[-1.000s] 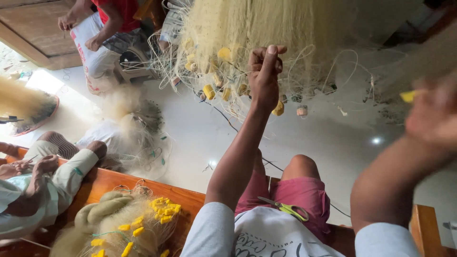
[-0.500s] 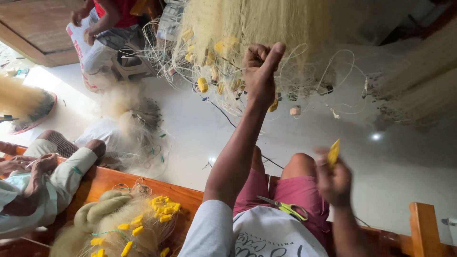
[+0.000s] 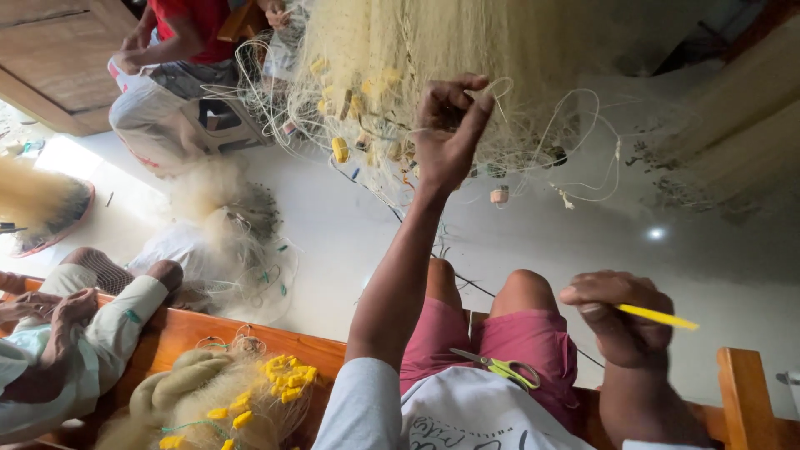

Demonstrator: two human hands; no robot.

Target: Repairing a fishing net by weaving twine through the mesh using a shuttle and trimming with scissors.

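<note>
Over the white floor (image 3: 350, 225), the net (image 3: 433, 50) is gripped up high by the left hand (image 3: 450, 133), while the yellow needle (image 3: 658, 317) is pinched lower down in the right hand (image 3: 621, 312), pointing sideways away from the net

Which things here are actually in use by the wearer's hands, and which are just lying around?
In use:
- left hand gripping the hanging pale net
- right hand holding a yellow netting needle

Lying about:
- green-handled scissors on the lap
- net pile with yellow floats on the bench
- loose net heap on the floor
</note>
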